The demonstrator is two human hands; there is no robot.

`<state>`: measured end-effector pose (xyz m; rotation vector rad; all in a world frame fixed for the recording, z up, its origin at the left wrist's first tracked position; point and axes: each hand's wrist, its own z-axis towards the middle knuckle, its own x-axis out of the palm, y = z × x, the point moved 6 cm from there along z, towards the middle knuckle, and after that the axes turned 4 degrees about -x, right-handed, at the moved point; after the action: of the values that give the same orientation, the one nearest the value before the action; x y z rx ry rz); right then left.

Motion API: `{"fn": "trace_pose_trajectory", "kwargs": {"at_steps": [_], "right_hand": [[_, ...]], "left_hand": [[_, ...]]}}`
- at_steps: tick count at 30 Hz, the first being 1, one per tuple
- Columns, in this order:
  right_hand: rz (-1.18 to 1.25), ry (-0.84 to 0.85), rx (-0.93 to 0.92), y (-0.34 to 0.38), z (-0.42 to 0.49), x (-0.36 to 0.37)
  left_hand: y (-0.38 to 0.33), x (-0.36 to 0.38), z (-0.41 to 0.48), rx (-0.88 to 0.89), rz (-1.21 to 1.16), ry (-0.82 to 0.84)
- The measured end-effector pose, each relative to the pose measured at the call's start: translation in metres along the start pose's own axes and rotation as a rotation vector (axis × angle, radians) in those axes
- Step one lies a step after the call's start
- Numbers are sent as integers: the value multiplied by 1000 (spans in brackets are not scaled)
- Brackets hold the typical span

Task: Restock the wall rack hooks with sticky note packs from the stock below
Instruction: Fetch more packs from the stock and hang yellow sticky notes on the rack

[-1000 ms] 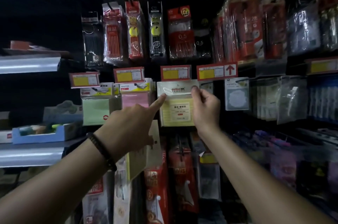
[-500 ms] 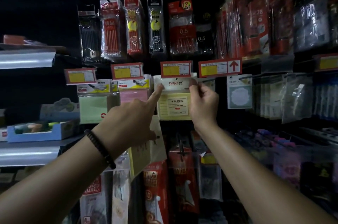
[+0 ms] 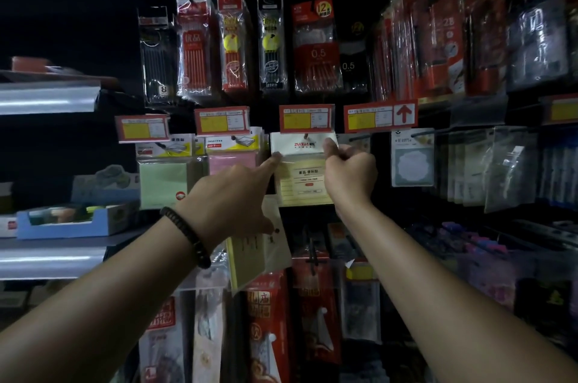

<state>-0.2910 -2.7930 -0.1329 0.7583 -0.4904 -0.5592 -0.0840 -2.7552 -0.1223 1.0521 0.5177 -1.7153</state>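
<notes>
Up at the rack, both hands were on a yellow pack (image 3: 305,178) of sticky notes that hung at a hook (image 3: 305,135) just under a red price tag (image 3: 306,118). The right hand (image 3: 350,171) pinched the pack's white header at its right edge, thumb and fingers closed on the card. The left hand (image 3: 231,195), with a dark bracelet (image 3: 187,235) on its wrist, pointed its index finger against the pack's left edge, while its curled lower fingers were clamped on a second pack (image 3: 259,253), which hung tilted below the palm. The hook's tip showed through the hole in the header; whether the pack hung fully on it could not be told. To the left of the yellow pack hung a pink pack (image 3: 231,160) and, further left, a green pack (image 3: 162,184), each under its own tag. To the right, beyond a dark gap, hung a pale blue pack (image 3: 412,160). Pen packets (image 3: 234,42) filled the row above, and red packets (image 3: 266,329) hung below. A blue tray (image 3: 72,224) sat on a shelf at the left.
</notes>
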Motion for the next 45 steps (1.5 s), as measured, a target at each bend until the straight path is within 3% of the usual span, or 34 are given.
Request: {"fn": "trace_pose_trajectory", "kwargs": {"at_steps": [7,12,16,22,24,28,32,35,45], "right_hand": [[-158,-40,-96,3,2,1],[-144,-121,-139,-4,-32,-20],[-103,101,-175,-3,-72,-37],[-53,458,138,-4,-90,-44],[-70,469,61,-2,-91,-41],[-32,295,-26,-7,-78,-44],[-17,170,-74,-7,-58,-43],[-2,120,-110,-2,-44,-35],[82,44,-127,-6,-10,-14]], "left_hand": [[6,-20,-46,-53,-101,-41],[17,3,-59,-134,-554,-119],[21,29,-66,-150,-913,-248],[9,49,-71,-212,-1215,-385],[2,54,-69,-209,-1270,-382],[-5,53,-59,-181,-1252,-418],[-9,42,-43,-66,-1011,-425],[-13,39,-31,-15,-806,-389],[-6,33,-4,1,-703,-397]]}}
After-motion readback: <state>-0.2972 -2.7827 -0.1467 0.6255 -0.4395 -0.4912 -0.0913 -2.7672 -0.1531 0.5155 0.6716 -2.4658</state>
